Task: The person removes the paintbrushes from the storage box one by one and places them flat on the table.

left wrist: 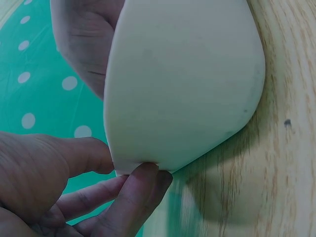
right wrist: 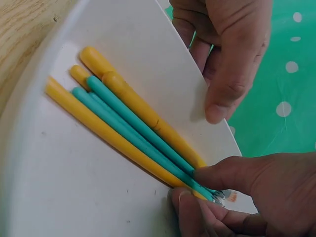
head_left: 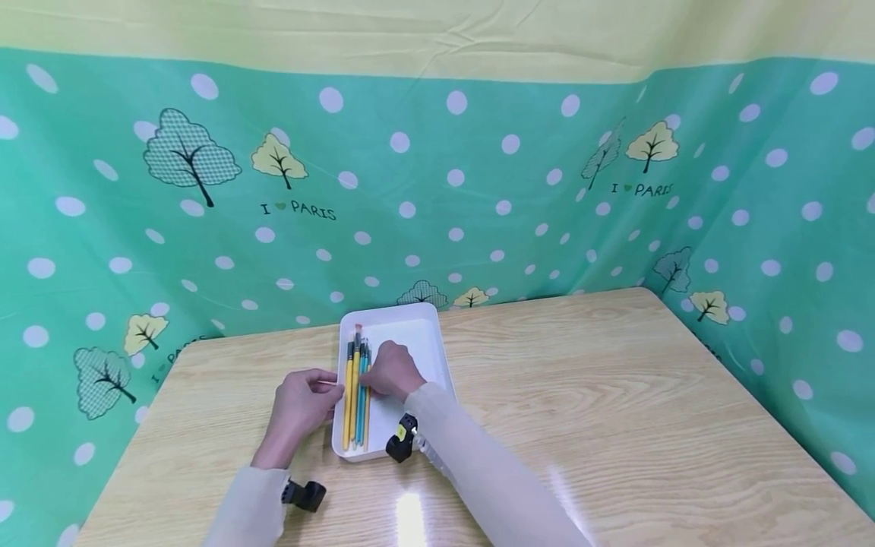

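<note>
A white rectangular tray (head_left: pixel 417 334) lies on the table, with several paintbrushes (head_left: pixel 351 395) side by side along its left part. Their handles, yellow (right wrist: pixel 143 111) and teal (right wrist: pixel 126 131), point toward the near end; the bristles are at the far end. At the left side, my left hand (head_left: pixel 301 403) pinches the tray's rim, thumb on top and fingers against the outer wall (left wrist: pixel 182 89). My right hand (head_left: pixel 393 372) reaches into the tray and pinches the brushes near their ferrules between thumb (right wrist: pixel 224 173) and fingers. Its palm hides part of the tray floor.
The wood-grain table (head_left: pixel 581 395) extends on both sides of the tray. Behind it and along the right hangs a green dotted curtain (head_left: pixel 478 152) with tree prints. Each wrist wears a small black camera (head_left: pixel 304 495).
</note>
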Available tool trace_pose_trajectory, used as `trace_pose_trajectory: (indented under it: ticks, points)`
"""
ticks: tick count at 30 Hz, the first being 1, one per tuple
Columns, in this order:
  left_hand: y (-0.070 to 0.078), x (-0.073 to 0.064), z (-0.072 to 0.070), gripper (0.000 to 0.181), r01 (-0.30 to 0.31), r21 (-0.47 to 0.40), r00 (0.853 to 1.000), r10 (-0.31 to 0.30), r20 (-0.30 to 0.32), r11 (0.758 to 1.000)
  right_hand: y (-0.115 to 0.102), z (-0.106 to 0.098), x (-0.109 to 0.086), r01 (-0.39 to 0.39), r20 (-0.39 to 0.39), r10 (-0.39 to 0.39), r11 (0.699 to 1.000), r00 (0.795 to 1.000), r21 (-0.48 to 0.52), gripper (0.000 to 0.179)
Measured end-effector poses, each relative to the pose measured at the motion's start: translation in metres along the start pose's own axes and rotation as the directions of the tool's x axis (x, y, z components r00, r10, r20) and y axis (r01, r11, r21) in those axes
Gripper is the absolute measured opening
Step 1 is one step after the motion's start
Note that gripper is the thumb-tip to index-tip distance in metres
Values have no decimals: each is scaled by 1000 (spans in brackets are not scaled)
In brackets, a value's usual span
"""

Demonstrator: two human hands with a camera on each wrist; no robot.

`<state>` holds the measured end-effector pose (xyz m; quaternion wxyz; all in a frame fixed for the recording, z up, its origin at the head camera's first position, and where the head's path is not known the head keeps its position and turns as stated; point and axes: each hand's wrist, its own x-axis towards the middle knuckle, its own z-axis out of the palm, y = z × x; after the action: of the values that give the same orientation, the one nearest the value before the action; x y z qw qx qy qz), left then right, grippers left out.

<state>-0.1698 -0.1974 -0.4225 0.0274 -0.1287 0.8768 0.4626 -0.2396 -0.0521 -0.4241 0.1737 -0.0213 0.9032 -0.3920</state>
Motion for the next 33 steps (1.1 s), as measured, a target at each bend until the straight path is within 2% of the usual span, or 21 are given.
trace_pose_trajectory:
  ticks: [12,17,22,33]
  points:
    - [0,0,0,34,6,5,1000,-6,-2,1000,-11,-1,-12,-46,-49,44,999,998,-29,23]
    - [1,0,1,34,7,12,1000,-7,-3,1000,-10,-1,-13,-64,-39,61,995,997,-70,21]
    - [1,0,2,33,-16,20,1000,17,-19,1000,-8,-1,-8,-57,-6,56,992,998,-110,18]
    - [-2,0,1,33,-12,25,1000,13,-22,1000,-7,-4,-9,-39,6,40,994,999,-104,16]
